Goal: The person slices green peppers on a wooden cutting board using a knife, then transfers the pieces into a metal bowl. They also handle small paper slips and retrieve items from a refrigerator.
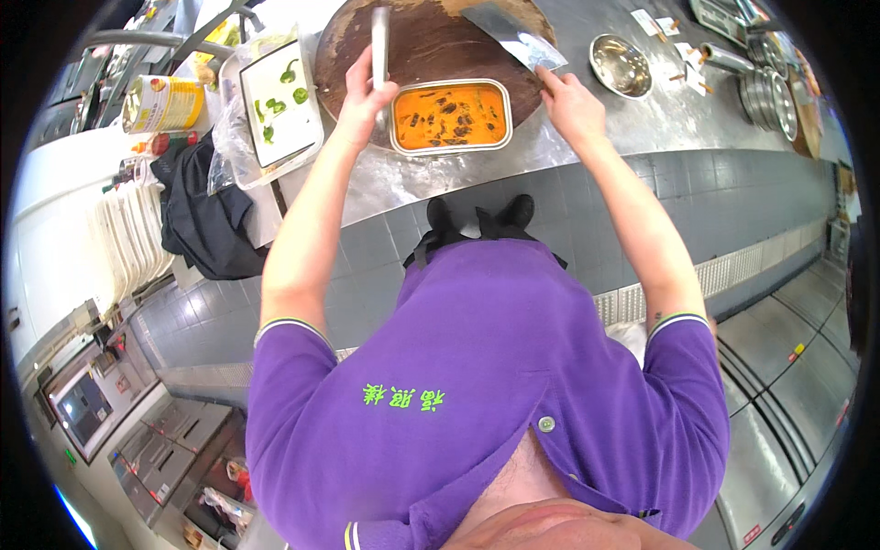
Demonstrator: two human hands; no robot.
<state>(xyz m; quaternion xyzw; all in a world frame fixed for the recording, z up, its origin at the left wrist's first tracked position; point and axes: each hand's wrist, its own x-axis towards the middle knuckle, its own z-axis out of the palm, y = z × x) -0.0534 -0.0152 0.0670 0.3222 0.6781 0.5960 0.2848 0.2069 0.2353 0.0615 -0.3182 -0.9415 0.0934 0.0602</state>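
Observation:
A rectangular metal tray (pixel 450 117) of orange soup or sauce with dark pieces rests at the near edge of a round wooden chopping block (pixel 426 41). My left hand (pixel 364 96), left of the tray, is closed on a long silvery handle (pixel 380 48) held upright; its lower end is hard to make out. My right hand (pixel 572 110) touches the near corner of a broad cleaver blade (pixel 515 38) that lies on the block's right side. Whether my right fingers grip the blade is unclear.
Left of the block, a plastic bin holds a white board (pixel 280 103) with green pepper pieces. A large tin (pixel 165 103) stands beyond it. On the steel counter (pixel 653 124) at right are a metal bowl (pixel 621 67), paper slips and stacked metal pots (pixel 766 100).

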